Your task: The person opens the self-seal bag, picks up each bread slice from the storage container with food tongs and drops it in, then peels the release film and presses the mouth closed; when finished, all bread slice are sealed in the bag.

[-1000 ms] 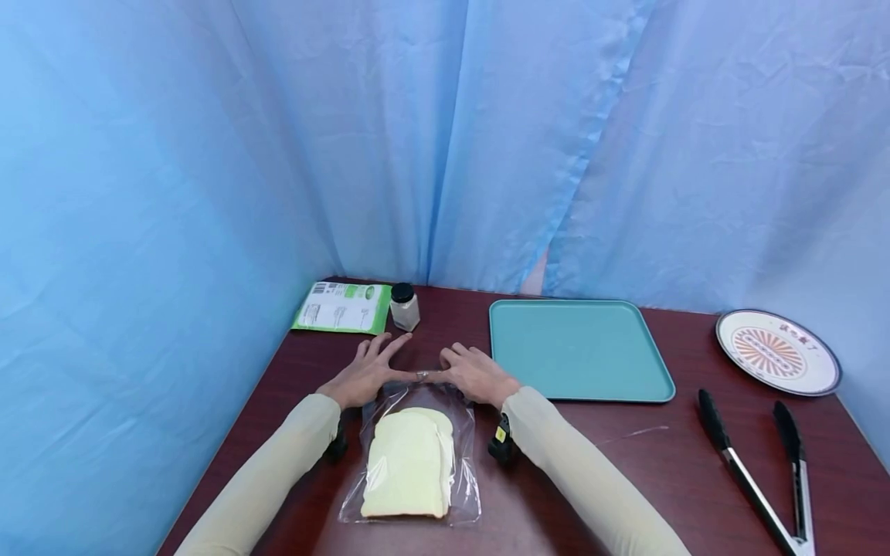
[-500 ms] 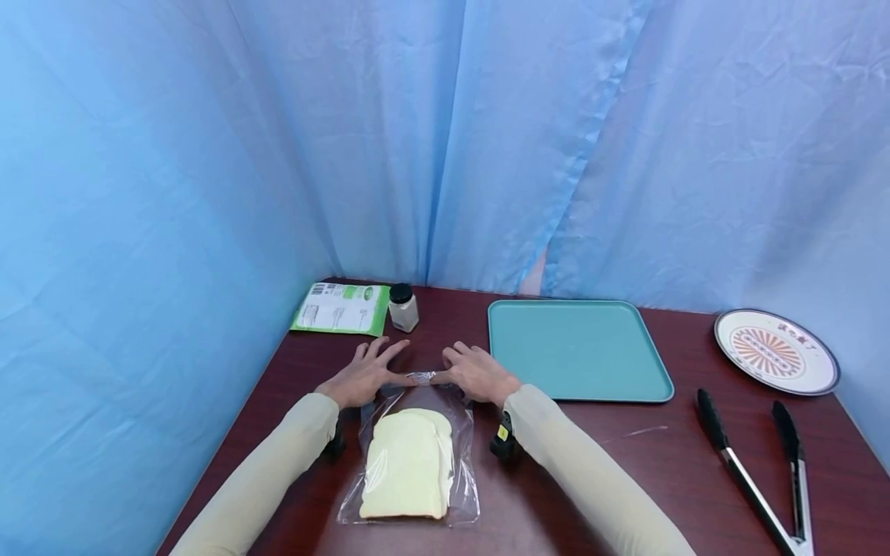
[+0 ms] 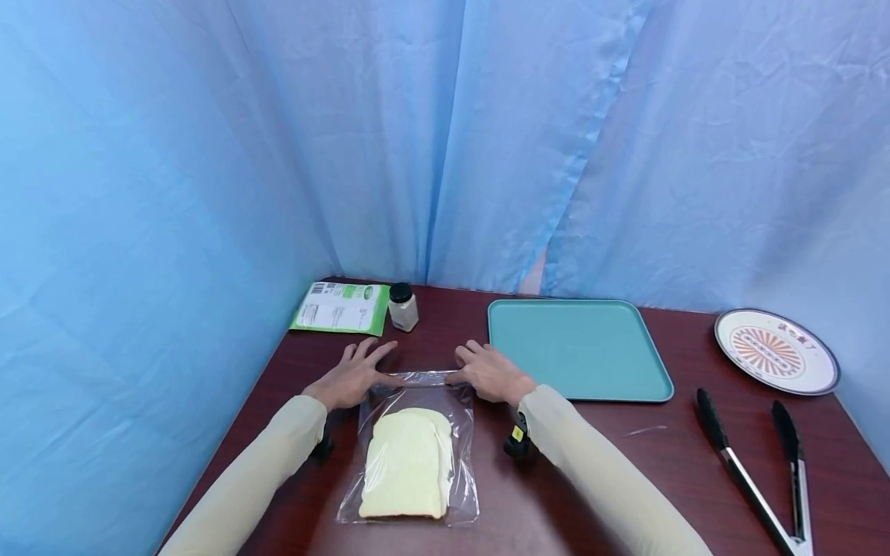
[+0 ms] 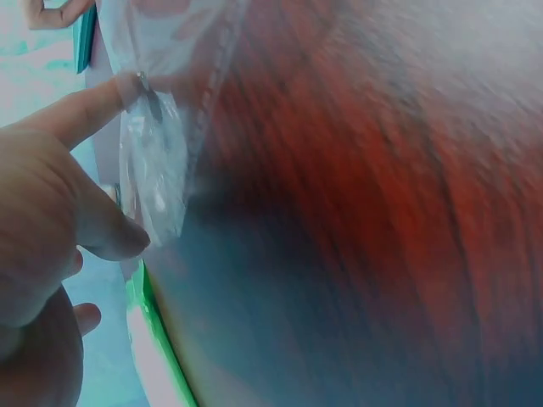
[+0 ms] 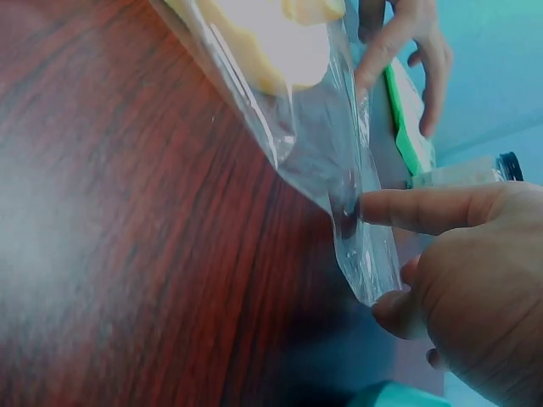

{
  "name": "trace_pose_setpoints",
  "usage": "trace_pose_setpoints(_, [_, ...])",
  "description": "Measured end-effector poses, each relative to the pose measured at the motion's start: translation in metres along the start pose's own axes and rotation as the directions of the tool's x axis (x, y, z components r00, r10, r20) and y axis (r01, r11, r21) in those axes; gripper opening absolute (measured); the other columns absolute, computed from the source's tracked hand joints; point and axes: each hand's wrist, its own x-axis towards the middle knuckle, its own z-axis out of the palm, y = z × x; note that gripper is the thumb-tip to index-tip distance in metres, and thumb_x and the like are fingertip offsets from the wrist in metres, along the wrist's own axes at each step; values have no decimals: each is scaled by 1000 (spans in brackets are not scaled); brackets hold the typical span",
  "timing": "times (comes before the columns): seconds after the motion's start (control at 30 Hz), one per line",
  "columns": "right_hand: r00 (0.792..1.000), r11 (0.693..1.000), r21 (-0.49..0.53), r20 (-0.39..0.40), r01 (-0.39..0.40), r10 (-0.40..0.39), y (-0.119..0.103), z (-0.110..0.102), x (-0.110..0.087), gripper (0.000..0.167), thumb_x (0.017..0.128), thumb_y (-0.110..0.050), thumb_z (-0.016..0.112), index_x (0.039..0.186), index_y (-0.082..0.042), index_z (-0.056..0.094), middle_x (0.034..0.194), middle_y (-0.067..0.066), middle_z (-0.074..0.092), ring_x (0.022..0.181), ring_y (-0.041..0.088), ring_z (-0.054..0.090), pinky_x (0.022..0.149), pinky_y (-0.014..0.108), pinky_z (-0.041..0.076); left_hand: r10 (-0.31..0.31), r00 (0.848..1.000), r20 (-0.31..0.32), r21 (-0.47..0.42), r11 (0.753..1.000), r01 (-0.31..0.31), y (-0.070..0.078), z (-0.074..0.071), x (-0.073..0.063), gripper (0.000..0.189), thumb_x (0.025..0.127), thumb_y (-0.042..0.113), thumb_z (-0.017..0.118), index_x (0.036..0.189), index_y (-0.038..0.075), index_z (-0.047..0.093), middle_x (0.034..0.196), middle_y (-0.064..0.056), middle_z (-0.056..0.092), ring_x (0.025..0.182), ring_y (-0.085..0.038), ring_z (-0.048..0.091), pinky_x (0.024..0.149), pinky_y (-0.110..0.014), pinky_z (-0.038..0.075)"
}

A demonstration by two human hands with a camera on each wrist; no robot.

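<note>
A clear plastic bag (image 3: 426, 398) lies flat on the dark wooden table, with slices of white bread (image 3: 402, 471) inside, one overlapping another. Its far edge is a folded strip, crinkled and shiny in both wrist views. At this strip's left end, my left hand (image 3: 345, 382) presses with its extended thumb (image 4: 89, 110), the other fingers spread beyond the bag. My right hand (image 3: 495, 375) mirrors it at the right end. In the right wrist view its straight thumb (image 5: 433, 209) presses the film, and an index fingertip (image 5: 394, 312) is right at the bag's corner.
Behind the left hand are a green-and-white packet (image 3: 341, 307) and a black-capped jar (image 3: 404, 309). A teal tray (image 3: 577, 351) lies beyond the right hand. Farther right are a patterned plate (image 3: 820, 371) and spread tongs (image 3: 758, 490). Blue curtains (image 3: 445, 139) close off the back and left.
Both thumbs have slid apart along the bag's far strip, the left hand to the left and the right hand to the right, uncovering its middle. The bread and bag have stayed put.
</note>
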Motion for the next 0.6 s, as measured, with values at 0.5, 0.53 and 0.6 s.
trace_pose_setpoints(0.5, [999, 1000, -18, -46, 17, -18, 13, 1, -20, 52, 85, -4, 64, 115, -45, 73, 94, -1, 52, 86, 20, 43, 65, 29, 42, -14, 1000, 28, 41, 999, 13, -3, -1, -16, 75, 86, -14, 58, 135, 43, 61, 163, -14, 27, 143, -44, 28, 103, -61, 33])
trace_pose_setpoints(0.53, [999, 1000, -13, -38, 13, -14, 13, 0, -21, 52, 86, -4, 64, 115, -45, 73, 94, -1, 52, 86, 19, 43, 65, 29, 42, -16, 999, 28, 43, 999, 15, -3, -1, -17, 75, 86, -14, 59, 135, 43, 61, 163, -14, 28, 143, -44, 28, 103, -61, 33])
trace_pose_setpoints(0.6, [1000, 1000, -2, -21, 1, -1, 13, -2, -22, 51, 87, -4, 62, 116, -45, 73, 93, -1, 50, 86, 19, 42, 65, 29, 40, -17, 1000, 20, 41, 999, 16, -4, -2, -20, 73, 86, -13, 61, 134, 42, 62, 162, -14, 29, 143, -44, 29, 103, -62, 34])
